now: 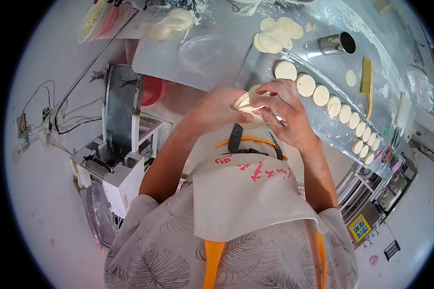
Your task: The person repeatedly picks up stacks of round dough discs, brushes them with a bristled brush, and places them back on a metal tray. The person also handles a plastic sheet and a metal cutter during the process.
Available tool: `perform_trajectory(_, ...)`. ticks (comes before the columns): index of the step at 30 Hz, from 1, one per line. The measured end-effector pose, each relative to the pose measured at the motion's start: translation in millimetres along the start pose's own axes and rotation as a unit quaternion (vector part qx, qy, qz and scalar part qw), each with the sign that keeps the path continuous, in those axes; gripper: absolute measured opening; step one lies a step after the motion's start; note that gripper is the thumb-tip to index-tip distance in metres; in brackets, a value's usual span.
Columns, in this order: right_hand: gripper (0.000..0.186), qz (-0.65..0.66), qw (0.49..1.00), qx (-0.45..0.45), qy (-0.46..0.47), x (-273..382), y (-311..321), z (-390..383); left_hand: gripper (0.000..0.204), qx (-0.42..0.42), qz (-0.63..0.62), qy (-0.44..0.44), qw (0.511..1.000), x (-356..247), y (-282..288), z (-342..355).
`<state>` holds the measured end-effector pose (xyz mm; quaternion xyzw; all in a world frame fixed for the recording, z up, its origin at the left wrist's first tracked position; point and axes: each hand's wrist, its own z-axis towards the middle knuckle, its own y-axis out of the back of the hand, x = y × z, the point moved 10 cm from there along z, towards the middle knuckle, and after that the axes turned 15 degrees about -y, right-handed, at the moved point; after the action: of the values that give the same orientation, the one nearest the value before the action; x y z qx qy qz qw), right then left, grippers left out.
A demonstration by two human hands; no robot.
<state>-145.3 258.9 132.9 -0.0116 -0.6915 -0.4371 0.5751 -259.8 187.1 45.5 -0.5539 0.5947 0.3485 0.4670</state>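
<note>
Above the near edge of the table, my left hand (217, 109) grips several thin, pale dough wrappers (246, 101), with its fingers behind them and the thumb in front. My right hand (290, 115) has its fingers bent onto the right side of the same wrappers, which fan slightly apart. Its fingertips press at their edge. Just beyond the right hand, a row of round dough stacks (305, 85) runs along a metal tray (255, 72) toward the lower right. Further back, loose flat dough rounds (278, 34) overlap on the table.
A steel cup (337, 43) lies tipped on its side behind the row. A wooden-handled brush (366, 79) is at the right. A bag of dough (177, 20) sits at the back left. A floured machine (120, 106) stands at left, beside a pink tub (153, 91).
</note>
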Motion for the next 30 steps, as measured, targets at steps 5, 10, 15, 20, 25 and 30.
perform_trajectory(5, 0.026, -0.002, 1.000, 0.003, 0.010, 0.9, 12.8, 2.3, 0.042, 0.010, -0.041, -0.008, 0.999, 5.2, -5.5, 7.0)
perform_trajectory(10, 0.020, 0.214, 0.965, 0.024, -0.152, -40.1, 18.8, -3.6, 0.050, -0.034, -0.111, -0.006, 0.993, 12.0, -5.0, 11.4)
perform_trajectory(15, 0.021, 0.313, 0.931, -0.015, -0.186, -52.2, 33.6, 23.9, 0.051, -0.063, -0.151, -0.015, 0.986, 19.5, -2.0, 13.7)
perform_trajectory(20, 0.027, 0.313, 0.934, 0.025, -0.169, -60.1, 38.2, 82.3, 0.047, -0.139, -0.217, 0.004, 0.966, 11.8, 10.7, 10.5)
perform_trajectory(25, 0.029, 0.193, 0.956, -0.081, -0.206, -120.6, 38.7, 139.5, 0.046, -0.173, -0.242, -0.020, 0.954, 9.7, 23.1, 13.1)
perform_trajectory(30, 0.034, 0.258, 0.921, 0.013, -0.291, -96.1, 5.2, 92.2, 0.044, -0.186, -0.273, -0.034, 0.943, -1.6, 31.2, 8.0)
